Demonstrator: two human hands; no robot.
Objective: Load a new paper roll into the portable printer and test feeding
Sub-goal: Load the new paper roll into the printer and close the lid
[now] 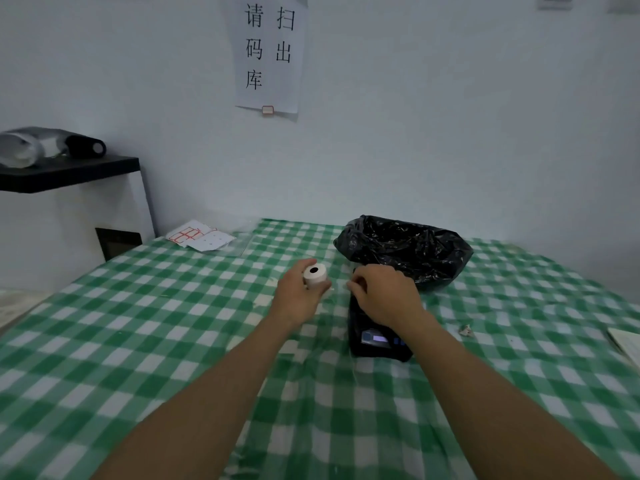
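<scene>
Table (pixel 138 341) — covered with a green-and-white checked cloth, set against a pale wall

Paper roll (pixel 315 277) — small, white, dark core facing the camera; gripped in the left hand (pixel 299 294), fingers curled round it, lifted clear of the cloth just left of the printer

Portable printer (pixel 379 341) — black, lying flat on the cloth, small lit display at its near end; far end hidden under the right hand (pixel 382 296)

Right hand — over the printer's far end, fingers bent and drawn together; what they pinch, if anything, cannot be told

Black plastic bag (pixel 405 249) — crumpled, just behind the printer

Printed notice (pixel 268 53) — on the wall, large Chinese characters

Paper sheets (pixel 201 235) — at the table's far left edge
</scene>
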